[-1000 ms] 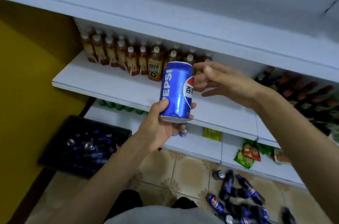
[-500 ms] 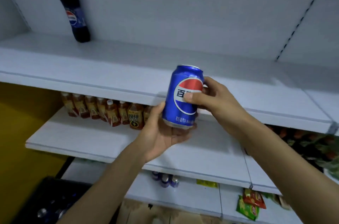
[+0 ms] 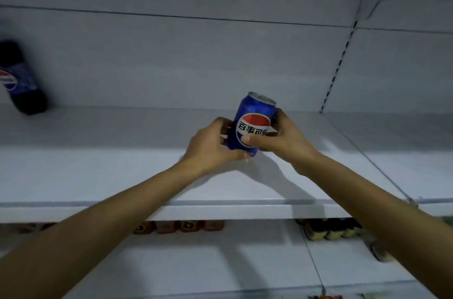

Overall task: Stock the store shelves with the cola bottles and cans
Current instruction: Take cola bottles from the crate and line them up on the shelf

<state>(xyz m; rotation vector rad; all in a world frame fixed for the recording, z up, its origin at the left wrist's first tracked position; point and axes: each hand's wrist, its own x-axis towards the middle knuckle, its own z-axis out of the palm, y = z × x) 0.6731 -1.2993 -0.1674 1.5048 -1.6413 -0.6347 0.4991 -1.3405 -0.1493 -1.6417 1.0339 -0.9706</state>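
Cola can [image 3: 252, 124] gripped by both hands over shelf [image 3: 122, 176].

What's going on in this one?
A person is stocking a store shelf. The left hand and the right hand both grip one blue cola can, slightly tilted, over the wide white shelf. Whether its base touches the board cannot be told. A cola bottle stands at the far left of that shelf, and other drinks sit in rows on the shelf below.
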